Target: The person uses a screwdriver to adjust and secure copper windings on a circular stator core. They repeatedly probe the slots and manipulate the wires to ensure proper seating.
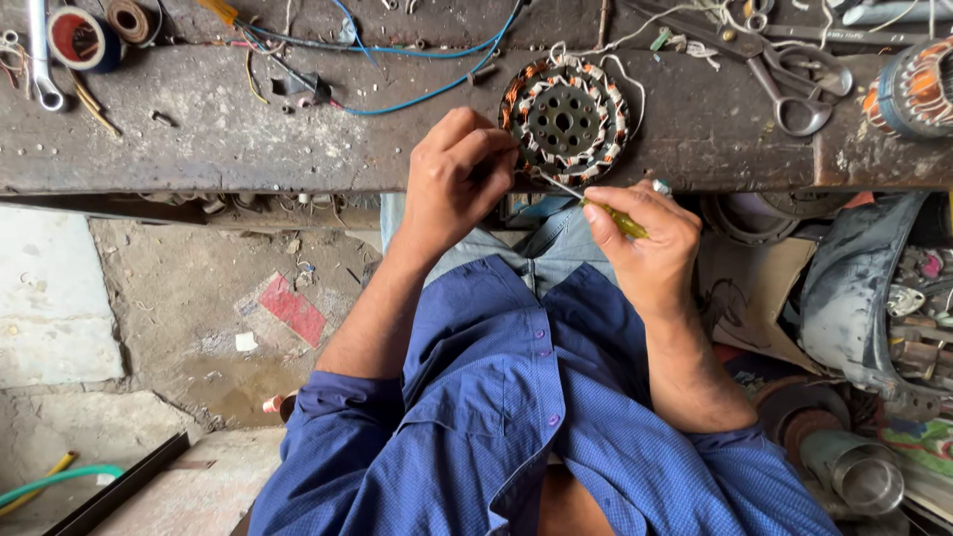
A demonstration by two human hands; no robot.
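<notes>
Working: probing the near edge of a motor stator [564, 120] with a thin tool, both hands at its rim.
Shirt: a blue buttoned shirt [496, 417] fills the near foreground, sleeves pushed up past the elbows.
Right hand: the right hand [645, 243] is closed around a yellow-green-handled screwdriver [615, 216], its slim shaft angled up and left to the stator's near rim.
Left hand: the left hand [452, 179] is curled nearly shut, fingertips pinched at the stator's near-left edge; whether it grips a wire there I cannot tell.
Stator: round, a grey perforated hub in the middle, ringed by copper windings with white insulation, lying flat at the near edge of the table [248, 139], white leads trailing off far and right.
Step, as I judge it: picking at or tucking a winding at the rim; the next move calls for a light, steady tip so the copper is not nicked.
Farther off: scissors [799, 84] to the right, a blue wire [427, 60] and tape rolls [84, 35] far left.
</notes>
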